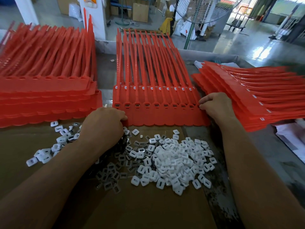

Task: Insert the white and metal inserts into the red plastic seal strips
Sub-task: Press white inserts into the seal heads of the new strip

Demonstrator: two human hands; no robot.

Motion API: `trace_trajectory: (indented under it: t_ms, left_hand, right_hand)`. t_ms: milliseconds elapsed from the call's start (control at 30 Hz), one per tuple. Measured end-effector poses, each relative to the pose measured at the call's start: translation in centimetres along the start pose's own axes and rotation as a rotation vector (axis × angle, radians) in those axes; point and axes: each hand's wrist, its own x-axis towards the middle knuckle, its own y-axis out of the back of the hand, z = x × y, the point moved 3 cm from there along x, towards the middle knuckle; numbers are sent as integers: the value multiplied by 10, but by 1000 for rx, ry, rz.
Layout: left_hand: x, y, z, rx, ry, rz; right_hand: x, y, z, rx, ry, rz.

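Seal strips [165, 116] in 1 joined red sheet lie at the centre of the surface [264, 154], broad ends toward the person and tails running off to 12 o'clock. The left hand [105, 124] has its fingers [123, 117] curled over the sheet's 7 o'clock corner, gripping it. The right hand [216, 106] has its fingers [202, 103] bent and pinching the sheet's 3 o'clock edge.

Between the 2 hands, a row of sockets in the seal strips shows dark metal pieces seated inside. Just past it, toward 12 o'clock, a 2nd row shows white.

At 6 o'clock of the sheet, on cardboard [148, 209], white inserts [178, 162] lie in a loose heap. Metal inserts [113, 172] are heaped against its 9 o'clock side, partly hidden by the left forearm. More white pieces are scattered at 9 o'clock of the left wrist.

A left stack [46, 96] of red sheets sits at 10 o'clock, just beside the left hand. A right stack [247, 100], fanned out, lies at 2 o'clock, just beside the right hand. A fan [203, 9] stands at 1 o'clock, beyond the surface.
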Motion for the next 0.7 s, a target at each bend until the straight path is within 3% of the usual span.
trace_trajectory:
  t_ms: [233,367,467,700]
  left_hand:
    - [-1,-1,-1,-6,-19,15]
    - [-2,-2,0,-6,-51,16]
    - [-2,-2,1,-15,-74,11]
    - [-1,-3,4,-12,-106,-6]
  right_hand:
    - [-4,3,-11,-80,116,18]
    - [-14,6,-32,1,252,23]
    - [-25,3,-48,89,330,-131]
    - [-58,-23,-78,43,514,-517]
